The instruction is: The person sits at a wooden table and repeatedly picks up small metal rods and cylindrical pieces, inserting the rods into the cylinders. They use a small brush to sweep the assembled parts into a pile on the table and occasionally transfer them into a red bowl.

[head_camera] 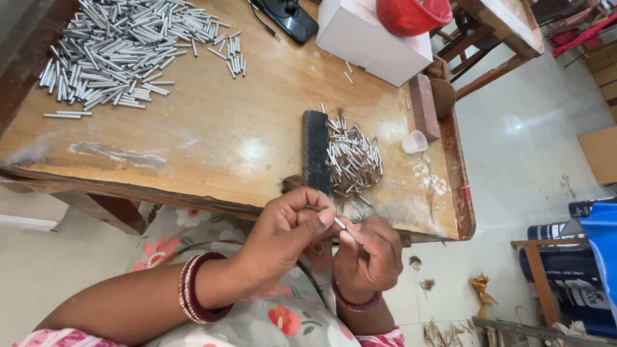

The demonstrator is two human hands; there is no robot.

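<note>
Your left hand (283,228) pinches a small metal pin (340,223) | your right hand (367,254) grips its other end | both at tabletop (212,148) edge, near pin pile (352,157) beside black block (315,151).

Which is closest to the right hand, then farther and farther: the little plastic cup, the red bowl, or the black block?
From the right hand:
1. Black block, just above the hands on the table.
2. Little plastic cup, up near the table's right edge.
3. Red bowl, on the white box at the far end.
</note>
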